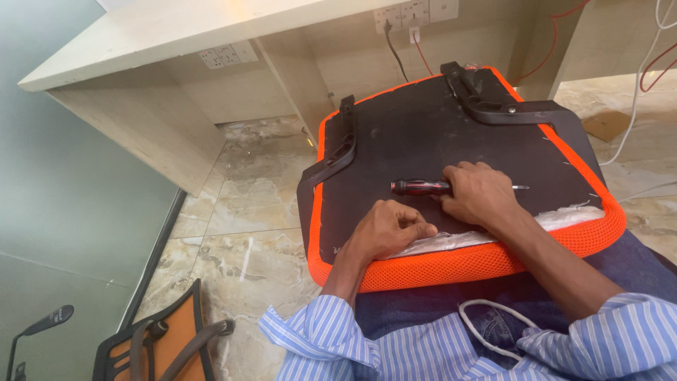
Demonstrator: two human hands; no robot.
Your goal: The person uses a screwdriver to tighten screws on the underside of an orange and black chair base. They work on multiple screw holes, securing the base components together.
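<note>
Upturned orange seat cushion (493, 264) on lap, right hand (478, 194) grasping screwdriver (422, 187) mid-panel, left hand (388, 229) pinching plastic wrap (451, 242) at near edge.

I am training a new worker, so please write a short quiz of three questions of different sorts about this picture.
1. True or false: the right hand rests on the black and red screwdriver.
2. Which colour is the mesh edge of the upturned seat cushion? A) blue B) orange C) green
3. Fill in: the left hand pinches the clear ______ film at the seat's near edge.

Key: 1 true; 2 B; 3 plastic. The black underside board faces up, with two black arm brackets on it.
</note>
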